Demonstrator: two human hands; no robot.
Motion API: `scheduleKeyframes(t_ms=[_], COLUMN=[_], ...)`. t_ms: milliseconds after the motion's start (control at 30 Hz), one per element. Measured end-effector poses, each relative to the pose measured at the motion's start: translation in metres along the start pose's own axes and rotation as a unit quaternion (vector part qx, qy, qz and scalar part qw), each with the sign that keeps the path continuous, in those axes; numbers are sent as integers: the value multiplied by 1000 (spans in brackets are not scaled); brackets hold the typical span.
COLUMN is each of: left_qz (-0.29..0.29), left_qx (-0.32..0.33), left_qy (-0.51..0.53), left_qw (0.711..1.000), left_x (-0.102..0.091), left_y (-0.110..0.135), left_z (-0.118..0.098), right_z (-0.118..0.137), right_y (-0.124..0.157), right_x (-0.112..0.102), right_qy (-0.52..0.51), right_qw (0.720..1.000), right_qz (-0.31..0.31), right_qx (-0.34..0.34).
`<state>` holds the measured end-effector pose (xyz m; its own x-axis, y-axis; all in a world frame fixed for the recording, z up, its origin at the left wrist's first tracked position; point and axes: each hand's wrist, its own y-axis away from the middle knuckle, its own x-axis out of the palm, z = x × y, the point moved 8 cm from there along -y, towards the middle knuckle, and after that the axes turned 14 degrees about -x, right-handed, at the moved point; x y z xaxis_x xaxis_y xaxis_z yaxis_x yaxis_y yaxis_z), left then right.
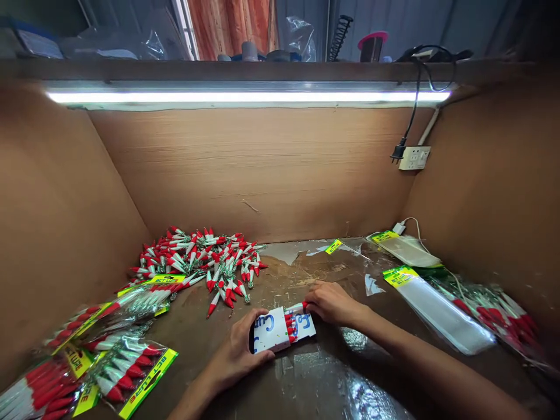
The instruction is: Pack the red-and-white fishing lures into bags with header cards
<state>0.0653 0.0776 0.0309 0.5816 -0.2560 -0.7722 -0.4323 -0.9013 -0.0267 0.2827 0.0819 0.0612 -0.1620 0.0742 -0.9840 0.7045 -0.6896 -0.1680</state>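
Observation:
My left hand (243, 344) is wrapped round a small white box (270, 333) with blue markings, thumb on the near side and fingers on the far side. Several red-tipped fishing lures (290, 326) lie side by side in the box, their red ends at its right opening. A white flap with blue marks (305, 324) extends to the right under them. My right hand (329, 301) pinches a red and white lure (299, 307) by its red end, at the far edge of the flap. A big pile of loose lures (192, 254) lies beyond my left hand.
Packed lures with yellow labels (131, 367) are heaped at the left. Clear plastic sleeves (441, 309) and bagged lures (503, 315) lie at the right. A single yellow label (333, 247) sits at the back. A black plug (398, 151) hangs by a socket (415, 158).

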Motion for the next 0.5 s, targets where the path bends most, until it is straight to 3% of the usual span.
scheduleKeyframes(t_ms=[267, 400, 500], left_qz=[10, 34, 45], left_qx=[42, 48, 44], left_qy=[-22, -44, -60], left_qw=[999, 997, 996], left_x=[13, 17, 18], left_y=[4, 5, 5], left_z=[-4, -2, 2], right_z=[22, 26, -1], right_y=[-28, -17, 14], right_x=[38, 33, 19], right_qy=[42, 1, -20], right_qw=[998, 998, 998], right_qz=[2, -29, -62], right_qx=[-48, -55, 17])
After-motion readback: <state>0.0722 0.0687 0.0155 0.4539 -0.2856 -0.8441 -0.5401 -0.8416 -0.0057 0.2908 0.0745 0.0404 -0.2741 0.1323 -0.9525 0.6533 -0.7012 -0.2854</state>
